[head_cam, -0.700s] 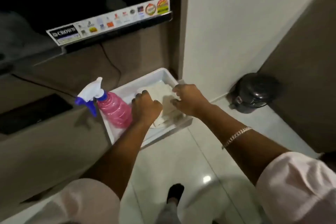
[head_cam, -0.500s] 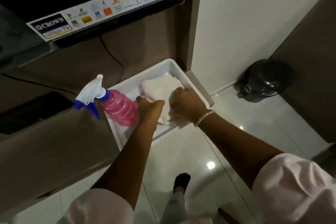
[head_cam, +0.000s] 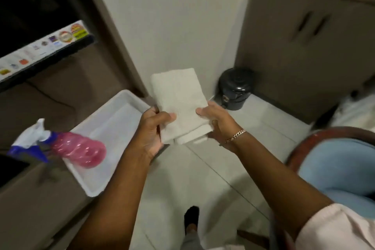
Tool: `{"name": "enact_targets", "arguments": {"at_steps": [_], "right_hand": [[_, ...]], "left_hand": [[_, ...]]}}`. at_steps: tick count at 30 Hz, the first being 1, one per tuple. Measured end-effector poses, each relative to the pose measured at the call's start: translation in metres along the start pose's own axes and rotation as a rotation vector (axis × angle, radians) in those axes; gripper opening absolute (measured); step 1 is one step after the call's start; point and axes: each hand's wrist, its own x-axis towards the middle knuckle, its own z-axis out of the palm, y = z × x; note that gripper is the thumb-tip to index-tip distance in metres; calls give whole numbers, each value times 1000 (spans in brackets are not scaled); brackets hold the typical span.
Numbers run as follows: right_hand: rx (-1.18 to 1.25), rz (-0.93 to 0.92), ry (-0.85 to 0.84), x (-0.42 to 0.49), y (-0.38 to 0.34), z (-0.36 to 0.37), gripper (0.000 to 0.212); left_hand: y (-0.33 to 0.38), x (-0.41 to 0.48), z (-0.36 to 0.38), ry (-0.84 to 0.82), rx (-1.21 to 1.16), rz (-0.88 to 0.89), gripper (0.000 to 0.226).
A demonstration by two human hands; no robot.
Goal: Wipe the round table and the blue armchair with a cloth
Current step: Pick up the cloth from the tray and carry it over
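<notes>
A folded white cloth [head_cam: 178,95] is held up in the air in front of me, above the floor. My left hand [head_cam: 153,128] grips its lower left edge and my right hand [head_cam: 217,122] grips its lower right edge. The blue armchair [head_cam: 336,166], with a dark red wooden rim, shows at the right edge, below and to the right of my right arm. The round table is out of view.
A white tray [head_cam: 125,99] lies on a brown cabinet at the left, with a pink spray bottle [head_cam: 81,148] lying in it. A black bin [head_cam: 235,89] stands on the tiled floor by the wall. A brown cupboard [head_cam: 304,46] is at the back right.
Both hands have lifted the cloth out of the tray and brought it up and to the right. The view has swung right, so the armchair now shows.
</notes>
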Motion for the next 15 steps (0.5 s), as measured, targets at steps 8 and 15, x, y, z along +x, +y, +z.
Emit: {"name": "enact_targets", "arguments": {"at_steps": [8, 15], "right_hand": [[96, -211, 531, -193, 42, -199, 44], [101, -236, 961, -332, 109, -324, 42]], "left_hand": [[-166, -47, 182, -191, 247, -231, 54], [-319, -92, 325, -405, 405, -412, 48]]}}
